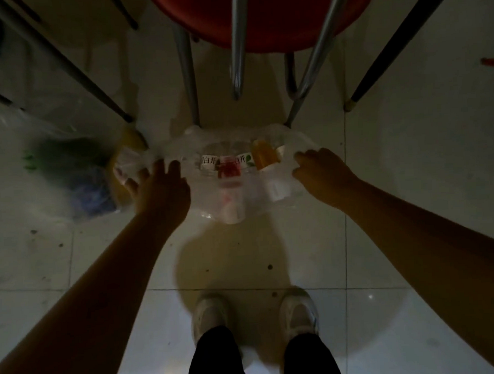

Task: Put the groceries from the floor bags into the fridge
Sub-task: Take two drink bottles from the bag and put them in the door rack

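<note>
Hands, two of them, mine, both stretched down to one clear plastic bag [239,170] on the pale tiled floor [106,251] in front of my shoes. My left hand [160,188] has its fingers curled into the bag's left edge, bunching the film there; my right hand [319,171] is knuckles-up with its fingers bent over the bag's right edge, gripping the plastic as far as the dim light lets me see. Both arms are nearly straight, angled inward from the lower corners.

Inside the bag I count about four bottles lying together: two clear ones with white labels [208,162], one red bottle [229,170] between them, and one orange drink [263,157] at the right. On the white labels I can read "白开"; the rest is hidden by folds.

A second bag [76,178] lies well apart to my left, blurred, with something green and something blue in it. Just beyond the bottle bag stands one red stool [265,17] on metal legs, and dark table legs [398,41] slant in at either side
</note>
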